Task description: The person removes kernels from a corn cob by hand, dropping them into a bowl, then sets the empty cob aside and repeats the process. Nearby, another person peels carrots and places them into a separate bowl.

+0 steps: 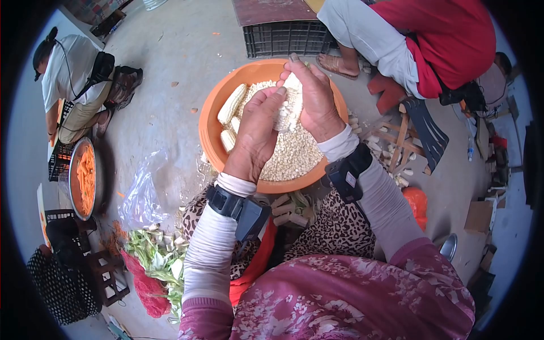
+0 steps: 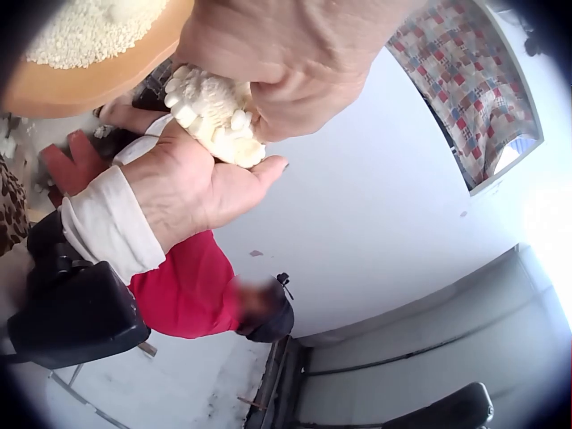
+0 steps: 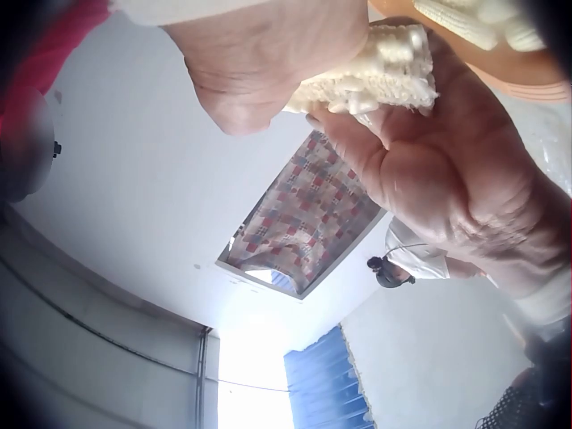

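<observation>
Both hands hold one white corn cob (image 1: 290, 107) above the far half of the orange basin (image 1: 211, 133). The left hand (image 1: 258, 133) wraps the cob's left side, fingers curled tight over it. The right hand (image 1: 318, 105) cups the right side, its fingers curled round the cob and their tips rising past the cob's far end. In the wrist views the cob is squeezed between the two palms, with one kerneled end sticking out.

The basin sits on the concrete floor (image 1: 164, 102), its near rim close to the person's knees. Loose kernels (image 1: 297, 156) fill its near right part, and whole cobs (image 1: 232, 105) lie against the left inner wall. Stripped cob pieces (image 1: 286, 207) lie just near of the rim, between the knees.

A black crate (image 1: 283, 38) stands just beyond the far rim. A person in red (image 1: 447, 39) sits close at the far right, one sandalled foot near the rim. To the left, open concrete runs as far as a clear plastic bag (image 1: 141, 198) and a metal pan of orange strips (image 1: 85, 178). Husks (image 1: 153, 255) are piled at the near left.
</observation>
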A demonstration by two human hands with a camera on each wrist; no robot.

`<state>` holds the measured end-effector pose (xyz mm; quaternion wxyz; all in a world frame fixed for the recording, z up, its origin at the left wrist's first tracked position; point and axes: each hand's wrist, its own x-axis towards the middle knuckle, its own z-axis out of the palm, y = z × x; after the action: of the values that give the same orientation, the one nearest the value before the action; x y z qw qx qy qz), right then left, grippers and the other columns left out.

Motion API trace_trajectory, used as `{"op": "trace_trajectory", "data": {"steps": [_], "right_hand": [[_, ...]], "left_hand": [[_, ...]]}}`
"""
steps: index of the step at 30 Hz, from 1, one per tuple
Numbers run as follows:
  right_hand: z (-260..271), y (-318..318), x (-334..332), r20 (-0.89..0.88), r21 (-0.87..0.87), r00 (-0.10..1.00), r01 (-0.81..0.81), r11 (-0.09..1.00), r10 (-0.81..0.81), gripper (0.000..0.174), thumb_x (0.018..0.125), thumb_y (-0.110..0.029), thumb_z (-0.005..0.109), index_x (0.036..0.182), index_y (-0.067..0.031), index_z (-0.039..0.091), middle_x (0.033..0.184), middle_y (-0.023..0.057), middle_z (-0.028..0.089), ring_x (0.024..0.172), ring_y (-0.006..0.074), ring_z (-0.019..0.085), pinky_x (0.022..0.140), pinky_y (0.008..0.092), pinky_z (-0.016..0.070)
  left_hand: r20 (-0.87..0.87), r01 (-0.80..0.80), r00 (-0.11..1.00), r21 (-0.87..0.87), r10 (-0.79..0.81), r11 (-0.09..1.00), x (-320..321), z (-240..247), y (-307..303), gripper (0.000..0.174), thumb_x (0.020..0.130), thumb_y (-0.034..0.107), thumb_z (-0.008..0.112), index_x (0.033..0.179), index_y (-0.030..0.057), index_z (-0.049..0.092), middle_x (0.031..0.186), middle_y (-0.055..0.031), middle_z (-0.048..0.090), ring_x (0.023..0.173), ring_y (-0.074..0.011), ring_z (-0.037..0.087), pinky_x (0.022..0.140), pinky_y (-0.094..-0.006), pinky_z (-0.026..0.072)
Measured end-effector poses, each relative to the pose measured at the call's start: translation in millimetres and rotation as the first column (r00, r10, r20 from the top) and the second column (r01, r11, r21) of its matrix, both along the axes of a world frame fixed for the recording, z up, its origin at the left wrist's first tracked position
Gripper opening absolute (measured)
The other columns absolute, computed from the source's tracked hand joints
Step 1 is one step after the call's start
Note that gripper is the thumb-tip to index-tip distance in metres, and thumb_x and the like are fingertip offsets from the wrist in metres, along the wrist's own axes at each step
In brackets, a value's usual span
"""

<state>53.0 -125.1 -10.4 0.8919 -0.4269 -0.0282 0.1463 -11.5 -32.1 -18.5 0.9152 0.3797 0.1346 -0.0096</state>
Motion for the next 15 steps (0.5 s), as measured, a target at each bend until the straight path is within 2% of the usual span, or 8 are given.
{"op": "trace_trajectory", "data": {"steps": [6,8,11,15], "right_hand": [[0.3,1.2,0.2,0.001,-0.007,1.000,0.007,1.000,-0.007,0.021,0.085,-0.022,0.062,0.086,-0.0032,0.052,0.073,0.0061,0.055,0.062,0.0138,0.056,0.056,0.0263,0.0471],[-1.3,1.7,1.6,0.055,-0.032,0.998,0.027,0.999,-0.025,0.023,0.085,-0.023,0.063,0.086,-0.0032,0.052,0.073,0.0056,0.055,0.063,0.0130,0.056,0.056,0.0259,0.0469],[-1.1,1.7,0.8,0.108,-0.077,0.994,0.033,0.996,-0.025,0.019,0.084,-0.021,0.062,0.087,-0.0035,0.054,0.076,0.0060,0.057,0.068,0.0130,0.058,0.062,0.0259,0.0477],[1.5,1.9,0.2,0.141,-0.103,0.990,0.038,0.994,-0.024,0.019,0.084,-0.021,0.061,0.086,-0.0039,0.053,0.076,0.0060,0.057,0.068,0.0125,0.058,0.062,0.0253,0.0474]], "left_hand": [[-0.100,0.087,0.991,0.010,-0.086,0.996,-3.0,8.6,7.7,0.021,0.088,0.016,0.048,0.107,0.0096,0.053,0.106,-0.0037,0.057,0.099,-0.0182,0.055,0.084,-0.0400,0.0457],[-0.188,0.147,0.974,0.086,-0.129,0.985,-4.0,11.6,9.8,0.020,0.088,0.019,0.049,0.107,0.0130,0.050,0.108,-0.0030,0.054,0.098,-0.0201,0.054,0.081,-0.0442,0.0470],[-0.172,0.140,0.977,0.052,-0.129,0.989,-6.1,13.4,7.7,0.021,0.088,0.021,0.049,0.108,0.0134,0.049,0.111,-0.0042,0.052,0.098,-0.0220,0.054,0.079,-0.0455,0.0484],[-0.157,0.150,0.977,0.001,-0.148,0.989,-4.8,14.1,9.7,0.023,0.088,0.022,0.048,0.110,0.0123,0.049,0.114,-0.0057,0.051,0.099,-0.0226,0.054,0.079,-0.0458,0.0488]]}}
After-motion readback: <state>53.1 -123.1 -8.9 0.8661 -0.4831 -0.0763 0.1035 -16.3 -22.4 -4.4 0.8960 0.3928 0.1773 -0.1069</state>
